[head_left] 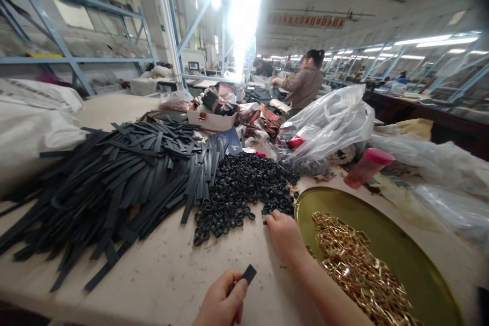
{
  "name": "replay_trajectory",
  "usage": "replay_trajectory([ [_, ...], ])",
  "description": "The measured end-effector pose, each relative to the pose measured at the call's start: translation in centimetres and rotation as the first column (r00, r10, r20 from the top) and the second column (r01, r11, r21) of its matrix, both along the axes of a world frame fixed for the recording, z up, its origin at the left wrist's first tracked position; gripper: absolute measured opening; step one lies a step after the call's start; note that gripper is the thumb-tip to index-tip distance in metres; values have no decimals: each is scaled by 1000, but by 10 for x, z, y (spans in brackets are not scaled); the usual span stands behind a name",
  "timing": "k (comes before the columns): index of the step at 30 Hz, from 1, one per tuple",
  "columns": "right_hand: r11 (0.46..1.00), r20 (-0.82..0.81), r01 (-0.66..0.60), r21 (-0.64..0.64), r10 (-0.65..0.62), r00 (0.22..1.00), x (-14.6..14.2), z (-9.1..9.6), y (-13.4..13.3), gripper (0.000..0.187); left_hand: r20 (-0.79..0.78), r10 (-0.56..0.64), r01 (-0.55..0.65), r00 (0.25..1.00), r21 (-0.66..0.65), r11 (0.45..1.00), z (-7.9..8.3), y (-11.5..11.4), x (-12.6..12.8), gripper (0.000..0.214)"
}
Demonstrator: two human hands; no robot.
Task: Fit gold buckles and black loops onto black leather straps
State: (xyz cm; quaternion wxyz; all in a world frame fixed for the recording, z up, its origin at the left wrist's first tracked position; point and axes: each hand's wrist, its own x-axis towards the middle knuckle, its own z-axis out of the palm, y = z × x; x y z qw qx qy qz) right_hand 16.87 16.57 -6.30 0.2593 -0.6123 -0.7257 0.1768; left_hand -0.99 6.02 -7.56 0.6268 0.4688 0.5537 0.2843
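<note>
In the head view, my left hand (pixel 223 298) is closed in a pinch on a black strap (pixel 249 274), whose flat squared end sticks out past the thumb. My right hand (pixel 284 234) reaches to the near edge of a heap of small black loops (pixel 244 183). Its fingers are pressed together on a small black loop, mostly hidden by the fingertips. A large pile of flat black straps (pixel 126 178) lies left of the loops. Beside my right forearm, a round gold-coloured tray (pixel 416 249) holds a heap of small gold metal buckles (pixel 355 260).
A pink-lidded container (pixel 369 168) stands tilted behind the tray. Clear plastic bags (pixel 332 122) and a white box (pixel 212 119) with dark pieces line the back. White sacking (pixel 34 132) bulges at left. Farther off, a person in a brown top (pixel 305 84) works at another table.
</note>
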Motion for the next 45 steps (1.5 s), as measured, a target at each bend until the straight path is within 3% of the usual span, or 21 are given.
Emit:
replay_trajectory([
  [3,998,-86,-22,-63,16,996,-4,1,-26,7,-6,56,-56,998,45,997,6,-1,2,34],
  [7,971,-308,-83,-224,10,951,-11,5,-72,18,-26,97,-92,995,154,984,21,-3,9,29],
  [8,955,-429,-106,-277,-25,903,-12,7,-83,22,-40,78,-69,996,176,982,24,-5,12,28],
  [10,922,-673,-152,-357,-141,726,-14,12,-100,29,-85,19,-1,996,206,979,31,-9,16,26],
  [12,915,-810,-155,-373,-239,536,-14,15,-112,31,-133,-40,67,990,209,976,35,-14,19,25],
  [13,923,-834,-132,-363,-258,488,-15,16,-116,31,-154,-64,96,986,209,973,36,-17,20,25],
  [16,933,-856,-86,-349,-280,434,-17,15,-124,30,-209,-128,173,969,211,962,39,-23,19,23],
  [20,906,-857,-156,-392,-298,421,-21,10,-132,33,-261,-193,248,946,199,948,45,-28,16,24],
  [25,878,-875,-179,-444,-382,297,-25,1,-142,35,-156,-157,195,975,276,941,54,-41,18,13],
  [28,849,-883,-257,-462,-415,219,-28,-6,-147,37,-107,-155,178,982,265,948,56,-46,18,20],
  [33,859,-895,-254,-444,-413,167,-32,-7,-153,42,-117,-131,155,984,238,959,50,-43,13,14],
  [37,805,-851,-291,-517,-521,67,-32,-4,-154,38,-242,-78,132,967,213,968,48,-39,10,14],
  [45,669,-829,-553,-496,-555,73,-33,-7,-156,33,-407,-117,190,906,146,971,38,-37,3,12],
])
